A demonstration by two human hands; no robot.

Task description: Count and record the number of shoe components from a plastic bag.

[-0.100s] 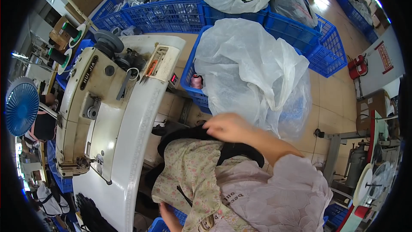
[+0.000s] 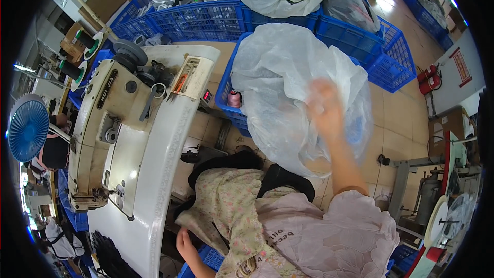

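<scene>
My right hand [image 2: 324, 98], smeared by motion, is stretched out over a large translucent white plastic bag [image 2: 272, 67]. It overlaps the bag in view; whether its fingers grip the plastic cannot be made out. Beneath the bag is a blue plastic crate [image 2: 224, 92], with a pink thread cone [image 2: 234, 99] at its left side. Low by my lap, my left hand [image 2: 185, 247] has its fingers curled at the lower left edge of a floral apron [image 2: 221, 195], seemingly pinching the cloth.
A white-topped table with a sewing machine [image 2: 116, 123] stands at my left, black fabric [image 2: 110, 257] on its near end. More blue crates [image 2: 206, 23] with bagged and grey items line the back. At right are a metal stand [image 2: 399, 185] and red fire extinguishers [image 2: 429, 80].
My right hand has swung from above my lap, forward and right, onto the plastic bag. My left hand has shifted slightly left and up, the apron's corner moving with it.
</scene>
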